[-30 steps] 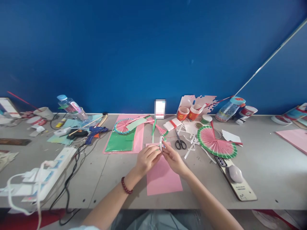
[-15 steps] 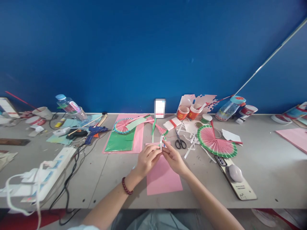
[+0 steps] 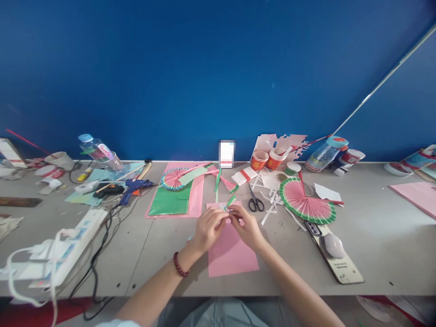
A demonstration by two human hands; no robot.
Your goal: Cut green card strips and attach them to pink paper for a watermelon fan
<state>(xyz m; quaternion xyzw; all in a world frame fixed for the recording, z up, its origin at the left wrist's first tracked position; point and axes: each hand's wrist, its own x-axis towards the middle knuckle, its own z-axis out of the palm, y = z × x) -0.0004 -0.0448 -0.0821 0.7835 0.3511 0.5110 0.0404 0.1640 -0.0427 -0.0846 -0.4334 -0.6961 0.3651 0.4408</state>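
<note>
My left hand (image 3: 208, 227) and my right hand (image 3: 245, 226) meet over the far end of a pink paper sheet (image 3: 231, 254) on the grey table (image 3: 374, 245). Both pinch a small white tape roll (image 3: 226, 208) between their fingertips; it is mostly hidden by the fingers. A red bead bracelet (image 3: 179, 265) is on my left wrist. Black scissors (image 3: 255, 200) lie just beyond my right hand. A narrow green paper strip (image 3: 231, 200) lies close behind the fingers.
A watermelon paper fan (image 3: 304, 203) and a phone (image 3: 332, 250) lie to the right. Green and pink sheets (image 3: 173, 200) with a small fan, a glue gun (image 3: 134, 186), a power strip (image 3: 64, 247) with cables and a bottle (image 3: 98, 152) sit left. Red paper cups (image 3: 267, 160) stand at the back.
The white tape roll stood upright above my fingertips before; now it is lowered and mostly covered by my fingers. Both hands stayed in the same place.
</note>
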